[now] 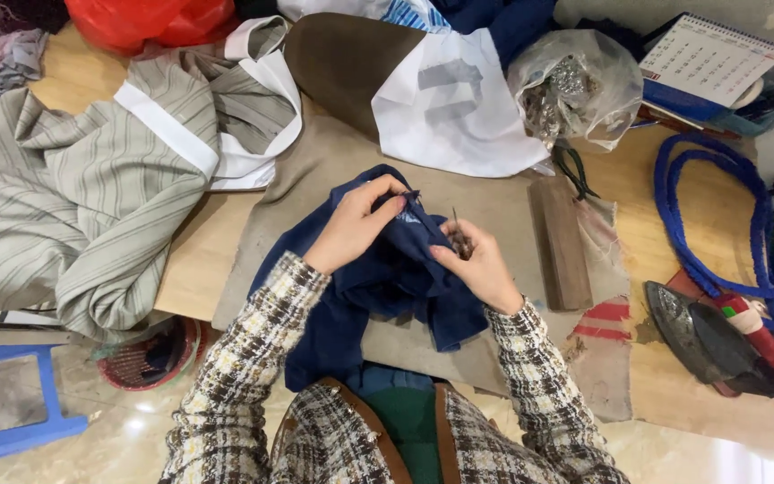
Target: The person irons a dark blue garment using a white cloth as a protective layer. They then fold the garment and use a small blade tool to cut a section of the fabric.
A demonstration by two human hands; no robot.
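1. The navy cloth (378, 287) lies bunched in front of me at the near edge of the tabletop (208, 242), on a grey-brown pad (333, 161), with part of it hanging off toward my lap. It looks soft and light, and I judge it will slump and slide unless I keep it taut between both hands.

2. My left hand (351, 229) has its fingers pressed together, pinching a raised fold of the cloth at its top edge, about 12 o'clock on the bundle.

3. My right hand (481, 264) sits at 3 o'clock of that fold. Its fingers are closed on a small thin metal tool (459, 235); I cannot tell what kind. The same hand also seems to pin the cloth beneath it.

4. The best hold, I judge, is along a seam or folded edge, where the layers are thicker and slip less. A loose single layer would simply stretch.

5. A wooden block (559, 242) lies just beside my right hand at 3 o'clock, on the pad.

6. At 4 o'clock, well apart, a dark iron (700, 336) rests, with a blue cord (674, 215) looping up at 2 o'clock.

7. At 12 o'clock lie a white and brown fabric piece (441, 99) and a clear bag (575, 85) of small bits.

8. Striped grey fabric (73, 206) spreads at 9 to 10 o'clock.
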